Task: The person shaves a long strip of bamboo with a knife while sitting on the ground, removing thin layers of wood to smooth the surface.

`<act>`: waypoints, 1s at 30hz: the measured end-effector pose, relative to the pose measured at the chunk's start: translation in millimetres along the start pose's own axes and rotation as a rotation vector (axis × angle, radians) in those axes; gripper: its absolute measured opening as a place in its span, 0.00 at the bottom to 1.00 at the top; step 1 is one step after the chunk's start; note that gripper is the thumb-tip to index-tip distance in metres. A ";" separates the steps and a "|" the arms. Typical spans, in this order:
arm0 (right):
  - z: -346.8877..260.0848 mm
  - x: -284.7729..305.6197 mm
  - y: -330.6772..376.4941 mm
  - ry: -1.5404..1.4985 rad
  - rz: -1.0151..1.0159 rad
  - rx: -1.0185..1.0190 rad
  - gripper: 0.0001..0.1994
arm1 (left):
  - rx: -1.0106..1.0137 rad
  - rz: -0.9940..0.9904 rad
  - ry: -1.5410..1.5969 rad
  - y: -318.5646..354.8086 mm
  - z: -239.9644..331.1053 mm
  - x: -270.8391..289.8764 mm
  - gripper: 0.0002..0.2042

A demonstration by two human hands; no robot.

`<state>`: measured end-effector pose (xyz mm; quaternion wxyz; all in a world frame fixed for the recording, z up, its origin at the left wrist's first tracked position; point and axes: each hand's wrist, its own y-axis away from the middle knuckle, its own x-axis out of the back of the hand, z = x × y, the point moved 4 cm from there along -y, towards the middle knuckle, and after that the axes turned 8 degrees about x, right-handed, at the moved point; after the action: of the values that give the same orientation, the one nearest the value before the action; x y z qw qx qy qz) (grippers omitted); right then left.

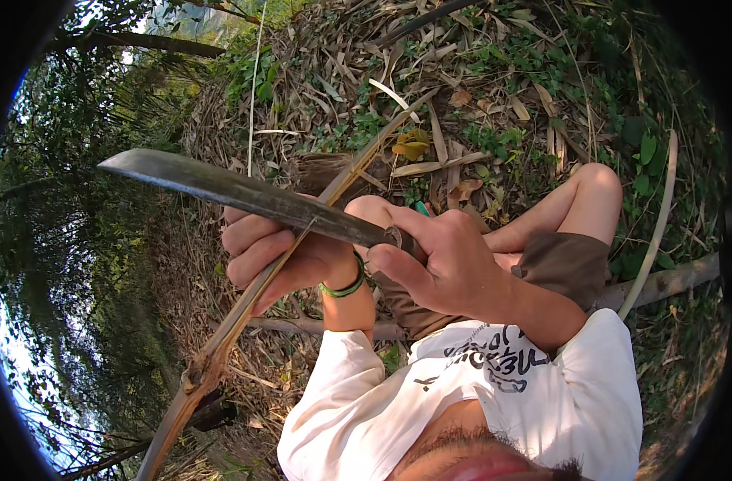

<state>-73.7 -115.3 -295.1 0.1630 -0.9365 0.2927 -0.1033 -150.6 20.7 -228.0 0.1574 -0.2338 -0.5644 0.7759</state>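
Note:
My left hand (274, 252), with a green band at the wrist, is closed around a long thin split bamboo strip (222, 337). The strip runs from the lower left up toward the leaf litter at top centre. My right hand (446, 264) grips the handle of a long dark machete (222, 188). Its blade points left and lies across the strip just above my left fingers, the edge touching the strip. Both hands are close together in front of my bent knees.
I am seated on ground covered with dry bamboo leaves and small green plants (494, 96). A grey bamboo pole (671, 280) lies at the right with a thin pale cane (659, 216) curving over it. Trees (69, 200) fill the left side.

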 end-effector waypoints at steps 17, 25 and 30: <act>243.2 38.4 5.2 0.215 0.126 -0.569 0.39 | 0.036 -0.053 0.148 -1.9 1.2 -11.4 0.30; 162.7 27.8 8.2 0.100 0.094 -0.432 0.39 | 0.110 -0.141 0.223 -64.0 17.6 -10.6 0.31; 67.5 23.0 4.3 0.081 0.041 -0.270 0.30 | 0.086 -0.196 0.165 -58.9 18.5 -14.7 0.31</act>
<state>-37.9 -115.4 -356.9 0.0257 -0.9388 0.3293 -0.0976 -149.5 16.8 -164.6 0.2885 -0.2335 -0.5358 0.7584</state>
